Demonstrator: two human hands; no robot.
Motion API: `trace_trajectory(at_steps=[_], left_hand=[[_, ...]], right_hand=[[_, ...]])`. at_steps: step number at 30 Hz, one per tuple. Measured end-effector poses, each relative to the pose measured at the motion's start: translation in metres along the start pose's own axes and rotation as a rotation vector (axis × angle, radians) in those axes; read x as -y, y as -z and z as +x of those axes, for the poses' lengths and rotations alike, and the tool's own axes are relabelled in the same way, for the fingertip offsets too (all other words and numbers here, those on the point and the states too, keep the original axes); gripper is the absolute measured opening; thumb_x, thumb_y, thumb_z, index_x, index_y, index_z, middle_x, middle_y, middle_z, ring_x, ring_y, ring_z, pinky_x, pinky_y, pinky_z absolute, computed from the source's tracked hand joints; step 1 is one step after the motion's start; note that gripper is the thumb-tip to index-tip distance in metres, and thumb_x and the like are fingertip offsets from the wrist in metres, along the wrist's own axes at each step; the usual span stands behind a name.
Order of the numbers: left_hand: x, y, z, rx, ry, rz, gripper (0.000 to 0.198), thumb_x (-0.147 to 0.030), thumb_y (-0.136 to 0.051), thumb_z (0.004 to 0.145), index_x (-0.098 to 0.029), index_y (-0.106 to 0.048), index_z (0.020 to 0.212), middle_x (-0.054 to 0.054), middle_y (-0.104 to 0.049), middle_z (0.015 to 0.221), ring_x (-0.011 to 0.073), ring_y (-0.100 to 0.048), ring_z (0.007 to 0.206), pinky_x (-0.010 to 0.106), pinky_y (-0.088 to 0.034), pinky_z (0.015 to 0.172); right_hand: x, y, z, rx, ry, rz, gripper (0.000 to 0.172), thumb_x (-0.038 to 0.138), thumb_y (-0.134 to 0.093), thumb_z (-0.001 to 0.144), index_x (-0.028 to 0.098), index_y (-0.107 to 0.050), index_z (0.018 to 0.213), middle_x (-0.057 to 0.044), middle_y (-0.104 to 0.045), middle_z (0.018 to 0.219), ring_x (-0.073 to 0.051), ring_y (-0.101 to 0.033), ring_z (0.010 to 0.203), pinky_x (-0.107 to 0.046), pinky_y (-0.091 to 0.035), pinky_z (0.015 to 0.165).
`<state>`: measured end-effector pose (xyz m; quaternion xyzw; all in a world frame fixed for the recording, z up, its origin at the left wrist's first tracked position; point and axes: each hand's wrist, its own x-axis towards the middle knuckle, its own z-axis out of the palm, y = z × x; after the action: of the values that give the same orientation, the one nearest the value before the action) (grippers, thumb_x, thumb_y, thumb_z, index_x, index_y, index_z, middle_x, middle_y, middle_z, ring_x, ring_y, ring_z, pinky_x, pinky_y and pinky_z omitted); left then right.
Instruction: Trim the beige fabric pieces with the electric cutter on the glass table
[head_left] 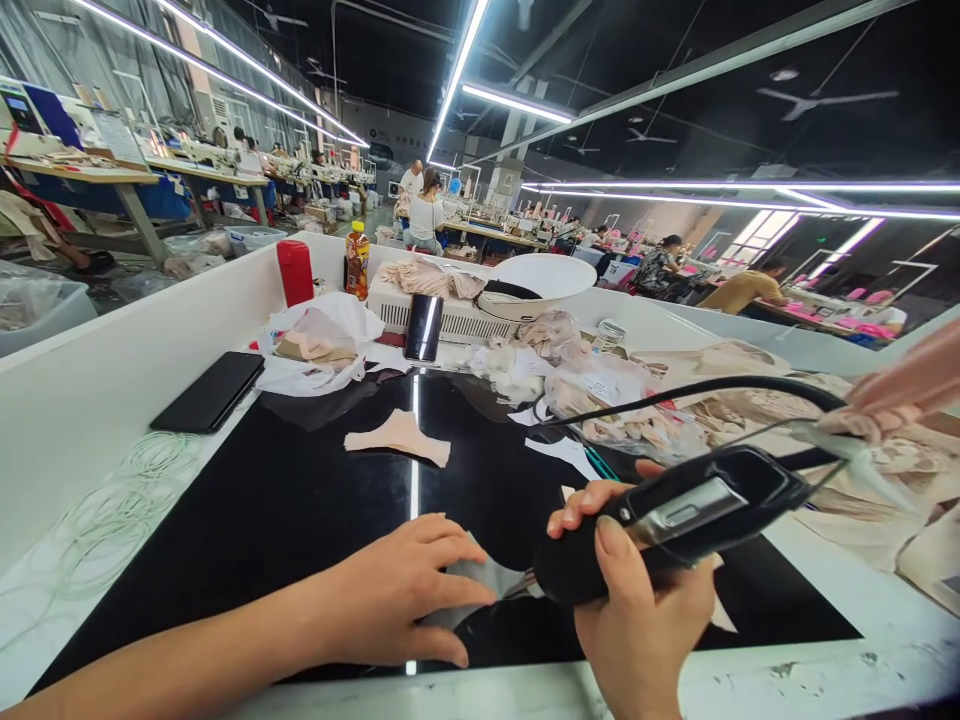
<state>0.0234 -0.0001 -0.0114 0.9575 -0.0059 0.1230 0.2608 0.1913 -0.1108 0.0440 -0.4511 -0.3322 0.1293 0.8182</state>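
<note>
My right hand (637,590) is wrapped around a black corded handheld tool (667,530) with a metal slide on its side. The tool's narrow tip points left, close to my left hand's fingertips. Palm down, my left hand (416,590) lies with its fingers spread on a greyish sheer piece (484,575) on the glossy black board (300,540). Whether the tip touches that piece is hard to make out. Farther back on the board is a beige fabric piece (397,437) with two side arms. White cut pieces (562,455) lie beyond the tool, some partly hidden behind it.
The tool's black cord (720,385) arches to the right over heaped beige fabric (750,400). Plastic bags (315,345), a phone (424,328), a drink bottle (357,262) and a black tablet-like slab (208,392) line the back and left. A white wall (150,385) borders the table.
</note>
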Motion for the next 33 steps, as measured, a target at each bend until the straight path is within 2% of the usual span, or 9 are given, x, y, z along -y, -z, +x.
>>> trace_trajectory(at_steps=[12, 18, 26, 33], left_hand=[[0.002, -0.001, -0.001, 0.0, 0.018, -0.025, 0.045, -0.043, -0.08, 0.088, -0.028, -0.07, 0.129, 0.011, -0.061, 0.144, 0.0347, -0.055, 0.131, 0.049, -0.042, 0.114], [0.003, -0.002, -0.002, -0.003, 0.017, -0.015, 0.045, -0.042, -0.082, 0.087, -0.027, -0.071, 0.128, 0.011, -0.062, 0.143, 0.0345, -0.055, 0.13, 0.049, -0.041, 0.115], [-0.002, 0.003, 0.0, 0.025, 0.038, -0.014, 0.045, -0.041, -0.082, 0.087, -0.029, -0.07, 0.128, 0.01, -0.061, 0.144, 0.034, -0.055, 0.13, 0.048, -0.042, 0.114], [-0.003, 0.004, -0.001, 0.034, 0.044, -0.025, 0.042, -0.039, -0.082, 0.088, -0.026, -0.071, 0.127, 0.011, -0.061, 0.144, 0.0331, -0.055, 0.131, 0.048, -0.04, 0.116]], right_hand=[[-0.001, 0.004, 0.0, 0.04, 0.016, -0.058, 0.038, 0.024, -0.078, 0.088, 0.031, -0.059, 0.12, 0.004, -0.067, 0.083, -0.015, -0.063, 0.066, -0.034, -0.056, 0.062], [0.002, 0.01, 0.008, -0.051, 0.031, -0.022, 0.042, 0.023, -0.083, 0.081, 0.028, -0.061, 0.117, 0.005, -0.068, 0.078, -0.014, -0.063, 0.063, -0.031, -0.058, 0.059], [0.001, 0.012, 0.008, -0.02, 0.033, -0.066, 0.039, 0.024, -0.08, 0.085, 0.029, -0.06, 0.118, 0.005, -0.069, 0.082, -0.014, -0.064, 0.064, -0.032, -0.057, 0.061], [0.005, 0.016, 0.017, -0.105, 0.066, -0.072, 0.048, 0.027, -0.084, 0.079, 0.028, -0.062, 0.121, 0.006, -0.067, 0.076, -0.012, -0.061, 0.062, -0.03, -0.057, 0.062]])
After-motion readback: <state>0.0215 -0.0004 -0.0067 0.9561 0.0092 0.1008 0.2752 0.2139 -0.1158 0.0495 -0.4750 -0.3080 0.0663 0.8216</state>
